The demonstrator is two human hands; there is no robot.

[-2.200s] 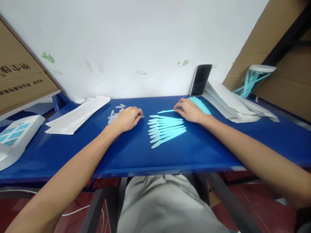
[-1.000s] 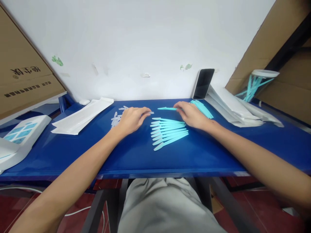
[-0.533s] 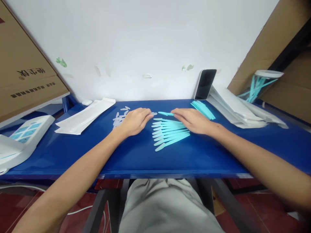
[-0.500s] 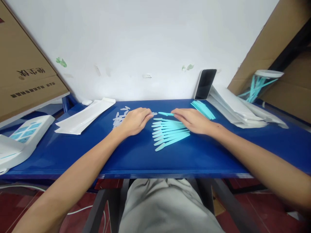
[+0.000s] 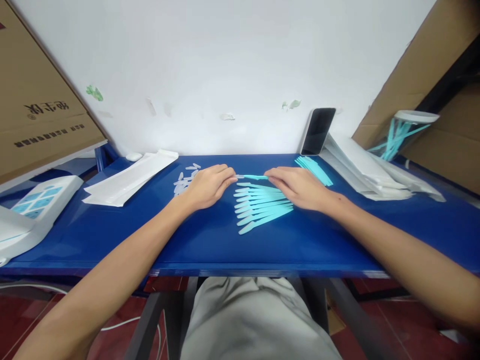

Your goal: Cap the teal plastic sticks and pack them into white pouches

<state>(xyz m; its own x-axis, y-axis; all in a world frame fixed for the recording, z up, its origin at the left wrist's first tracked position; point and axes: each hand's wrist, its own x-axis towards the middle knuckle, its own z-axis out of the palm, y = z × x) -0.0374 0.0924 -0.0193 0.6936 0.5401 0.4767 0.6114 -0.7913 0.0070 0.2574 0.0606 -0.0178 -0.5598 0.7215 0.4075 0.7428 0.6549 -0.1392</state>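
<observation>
My left hand (image 5: 212, 186) pinches a small translucent cap (image 5: 240, 176) between thumb and fingertips. From the right, my right hand (image 5: 294, 184) grips a turquoise eyebrow razor (image 5: 255, 177) by its handle, and its blade end meets the cap. How far the cap covers the blade is too small to tell. Just below the hands, a fan of several capped razors (image 5: 258, 210) lies on the blue table (image 5: 210, 235). Loose translucent caps (image 5: 182, 186) are scattered beside my left hand. Behind my right hand sits a stack of turquoise razors (image 5: 315, 170).
A phone (image 5: 318, 131) leans on the wall. White sleeves (image 5: 371, 172) lie at right, near a clear tub (image 5: 403, 135) holding turquoise sticks. To the left are white folded packaging (image 5: 131, 177), a white device (image 5: 48, 210) and a cardboard box (image 5: 45, 90).
The gap between the cap and the razor's blade end has closed; the two now touch. My hands have otherwise hardly moved, and the view has shifted slightly.
</observation>
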